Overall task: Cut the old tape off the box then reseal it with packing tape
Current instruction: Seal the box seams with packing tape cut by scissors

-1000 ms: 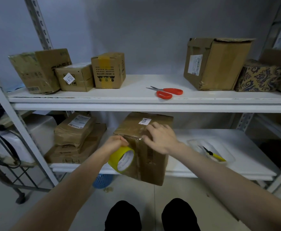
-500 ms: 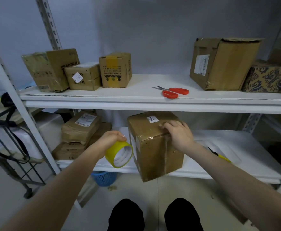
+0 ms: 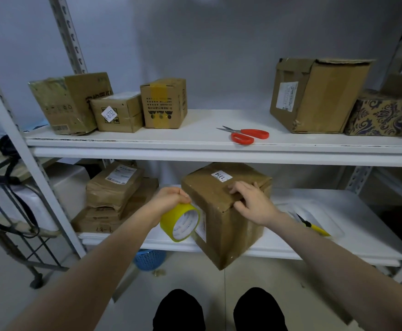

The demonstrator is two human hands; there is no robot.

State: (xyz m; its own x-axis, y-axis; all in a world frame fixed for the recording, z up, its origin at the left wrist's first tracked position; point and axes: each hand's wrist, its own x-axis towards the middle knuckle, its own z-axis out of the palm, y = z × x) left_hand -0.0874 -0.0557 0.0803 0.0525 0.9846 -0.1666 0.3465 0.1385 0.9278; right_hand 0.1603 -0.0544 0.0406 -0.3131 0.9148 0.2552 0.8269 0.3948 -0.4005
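Ok, box (image 3: 228, 225) overhangs front edge of lower shelf (image 3: 362, 230), tilted. R hand (image 3: 252, 204) on box's top, L hand (image 3: 169, 199) holds tape roll (image 3: 169, 219) against box's left side. Above box, on upper shelf (image 3: 207, 142): scissors (image 3: 245, 134). Left of box, parcel stack (image 3: 114, 187); right of box, tray (image 3: 324, 211) w/ utility knife (image 3: 312, 225). Below-left of box, on floor: basket (image 3: 148, 259).
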